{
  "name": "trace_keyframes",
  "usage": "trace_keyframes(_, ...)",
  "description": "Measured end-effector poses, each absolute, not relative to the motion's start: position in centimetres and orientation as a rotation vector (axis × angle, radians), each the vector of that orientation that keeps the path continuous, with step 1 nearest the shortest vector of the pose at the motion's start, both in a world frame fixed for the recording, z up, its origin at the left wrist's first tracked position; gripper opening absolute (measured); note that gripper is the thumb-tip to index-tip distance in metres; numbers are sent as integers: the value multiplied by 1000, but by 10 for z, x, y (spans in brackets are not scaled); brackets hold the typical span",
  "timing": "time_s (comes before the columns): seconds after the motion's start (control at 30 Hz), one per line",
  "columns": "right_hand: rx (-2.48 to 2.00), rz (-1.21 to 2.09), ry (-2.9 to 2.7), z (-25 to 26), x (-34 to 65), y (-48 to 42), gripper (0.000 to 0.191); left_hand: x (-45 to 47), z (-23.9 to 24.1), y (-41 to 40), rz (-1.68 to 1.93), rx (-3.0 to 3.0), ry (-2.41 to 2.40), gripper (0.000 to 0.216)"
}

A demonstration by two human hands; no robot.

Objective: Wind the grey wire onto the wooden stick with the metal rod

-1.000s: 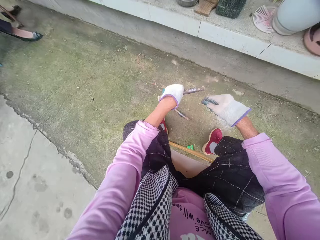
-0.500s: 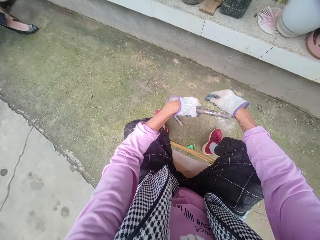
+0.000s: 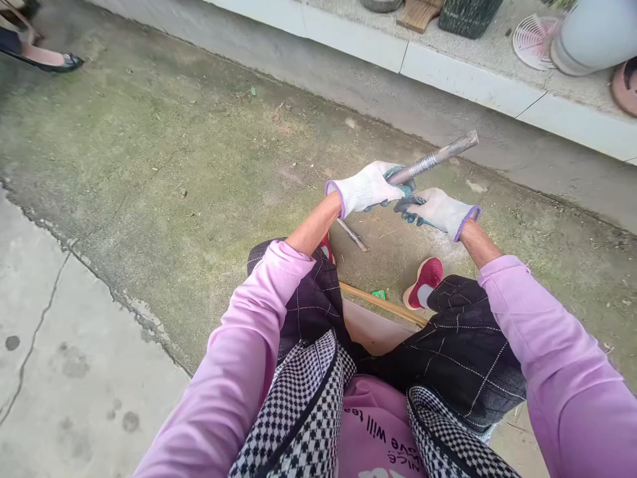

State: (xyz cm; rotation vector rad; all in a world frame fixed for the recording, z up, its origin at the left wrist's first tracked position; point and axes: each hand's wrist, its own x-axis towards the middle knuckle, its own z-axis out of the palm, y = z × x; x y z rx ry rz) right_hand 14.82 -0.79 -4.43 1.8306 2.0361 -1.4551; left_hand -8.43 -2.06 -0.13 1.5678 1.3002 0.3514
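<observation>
A grey stick-like handle wound with silvery wire (image 3: 428, 163) slants up to the right, its far end raised. My left hand (image 3: 371, 187), in a white knit glove with blue-grey coated fingers and a purple cuff, is wrapped round its lower end. My right hand (image 3: 435, 209), gloved alike, is just below and to the right of it, fingers curled together close to the left fingertips. Whatever the right fingers may hold is hidden. On the ground under my left wrist lies a thinner grey rod (image 3: 352, 235), partly covered by the arm.
A yellowish wooden bar (image 3: 383, 303) edges the seat between my knees, near a small green packet (image 3: 379, 294). Ahead runs a white-tiled ledge (image 3: 458, 73) bearing a dark pot (image 3: 468, 14), a wooden block (image 3: 419, 13) and a pink-white fan guard (image 3: 535, 41). Another person's shoe (image 3: 62, 62) shows upper left.
My left hand has risen and tilted the handle's far end up from nearly level. My right hand has moved down and left, closer to the left, and its fingers are more curled.
</observation>
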Motion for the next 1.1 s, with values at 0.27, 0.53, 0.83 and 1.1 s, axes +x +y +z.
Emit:
trace_keyframes(0.27, 2173, -1169, 2224, -29, 206, 14, 49, -92, 5, -11, 105, 1818, 1521, 25)
trace_keyframes(0.53, 1577, -575, 2584, -25, 158, -15, 38, -79, -28, -18, -314, 2149, 1524, 43)
trace_keyframes(0.83, 1539, -643, 2443, -43, 162, -2, 33, -74, -16, -26, -11, 2291, 1519, 66)
trace_keyframes(1.1, 2184, -1368, 2222, -31, 182, 7, 39, -67, -6, -29, 217, 2073, 1630, 52)
